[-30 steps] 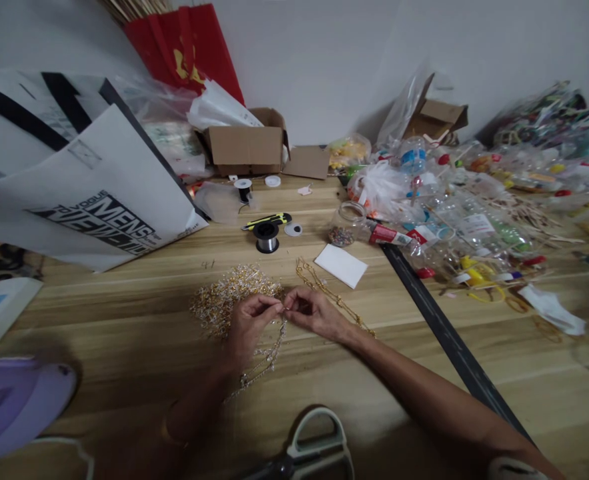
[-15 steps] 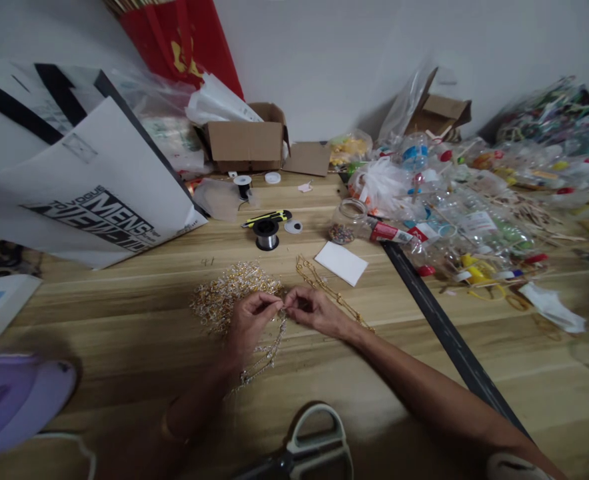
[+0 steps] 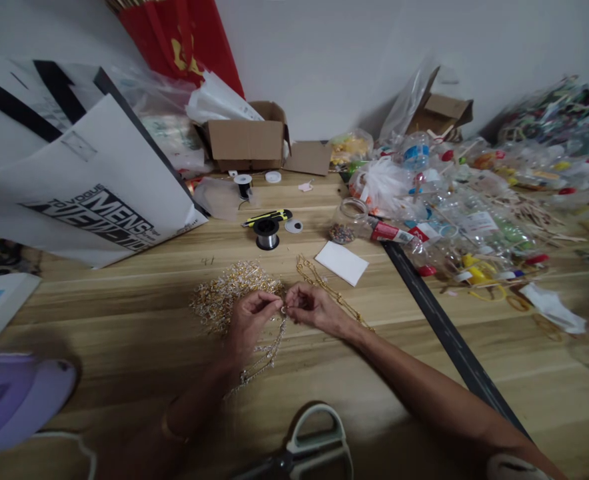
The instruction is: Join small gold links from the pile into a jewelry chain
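Observation:
My left hand (image 3: 250, 323) and my right hand (image 3: 312, 308) meet fingertip to fingertip over the wooden table (image 3: 124, 333). Both are pinched on a small piece of a beaded gold and silver strand (image 3: 263, 357), which trails down toward me under the left hand. Just beyond the left hand lies a heap of gold and silver pins (image 3: 227, 289). A gold chain (image 3: 324, 287) runs from behind the right hand out along its wrist.
Scissors (image 3: 302, 453) lie at the near edge. Beyond the hands sit a wire spool (image 3: 266, 235), a yellow utility knife (image 3: 267, 218), a white card (image 3: 341, 263) and a bead jar (image 3: 347, 223). A printed tote bag (image 3: 84, 193) fills the left. Clear bottles and bags (image 3: 474, 207) crowd the right.
Both hands have stayed together at the same spot on the strand, with only slight finger movement. The view has shifted a little.

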Demonstrator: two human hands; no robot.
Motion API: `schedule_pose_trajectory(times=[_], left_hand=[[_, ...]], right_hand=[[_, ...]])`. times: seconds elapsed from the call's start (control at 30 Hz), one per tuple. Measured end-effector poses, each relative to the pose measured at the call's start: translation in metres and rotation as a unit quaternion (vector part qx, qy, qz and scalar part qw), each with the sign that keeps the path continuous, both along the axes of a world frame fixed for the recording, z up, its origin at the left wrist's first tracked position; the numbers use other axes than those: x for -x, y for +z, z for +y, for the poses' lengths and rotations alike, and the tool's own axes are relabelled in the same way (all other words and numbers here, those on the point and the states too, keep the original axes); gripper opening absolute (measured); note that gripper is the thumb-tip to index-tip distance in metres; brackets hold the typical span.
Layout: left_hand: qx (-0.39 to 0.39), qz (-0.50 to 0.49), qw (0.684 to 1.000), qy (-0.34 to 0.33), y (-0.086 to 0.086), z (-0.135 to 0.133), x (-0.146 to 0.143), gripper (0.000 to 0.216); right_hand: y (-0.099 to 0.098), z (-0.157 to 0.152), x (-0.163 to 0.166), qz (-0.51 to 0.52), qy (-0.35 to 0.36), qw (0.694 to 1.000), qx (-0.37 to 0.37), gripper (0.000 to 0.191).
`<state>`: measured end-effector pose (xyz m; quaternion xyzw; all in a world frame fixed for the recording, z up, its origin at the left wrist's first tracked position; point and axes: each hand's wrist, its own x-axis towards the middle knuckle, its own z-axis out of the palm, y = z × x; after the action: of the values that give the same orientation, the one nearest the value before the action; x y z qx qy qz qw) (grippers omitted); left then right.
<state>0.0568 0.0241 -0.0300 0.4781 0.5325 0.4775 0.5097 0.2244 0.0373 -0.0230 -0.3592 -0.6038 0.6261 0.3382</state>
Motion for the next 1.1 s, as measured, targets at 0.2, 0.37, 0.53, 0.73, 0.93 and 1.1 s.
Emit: schedule_pose_trajectory(times=[0.2, 0.37, 0.53, 0.73, 0.93, 1.1], left_hand=[[0.014, -0.015, 1.0, 0.004, 0.0024, -0.0005, -0.0016, 0.009], [0.02, -0.016, 1.0, 0.005, 0.0011, -0.0004, -0.001, 0.01], [0.026, -0.026, 0.999, 0.005, -0.0011, 0.0004, 0.0, 0.011], [0.015, -0.008, 1.0, 0.006, 0.0034, -0.0005, -0.0011, 0.011], [0.001, 0.008, 1.0, -0.01, 0.0039, -0.0008, -0.0009, 0.01], [-0.015, 0.021, 1.0, -0.016, 0.0067, -0.0019, -0.0026, 0.006]], right_hand=[[-0.0002, -0.0009, -0.0011, -0.03, -0.008, 0.999, -0.032, 0.022], [-0.0004, -0.0008, -0.0007, -0.024, -0.008, 0.999, -0.038, 0.022], [-0.0013, -0.0008, -0.0004, -0.005, 0.002, 0.999, -0.036, 0.023], [-0.001, -0.0011, -0.0005, -0.006, 0.011, 1.0, -0.017, 0.026], [-0.0016, 0.0003, -0.0015, -0.017, 0.003, 0.999, -0.032, 0.025], [-0.0026, 0.0005, -0.0026, -0.033, -0.004, 0.999, -0.035, 0.027]])
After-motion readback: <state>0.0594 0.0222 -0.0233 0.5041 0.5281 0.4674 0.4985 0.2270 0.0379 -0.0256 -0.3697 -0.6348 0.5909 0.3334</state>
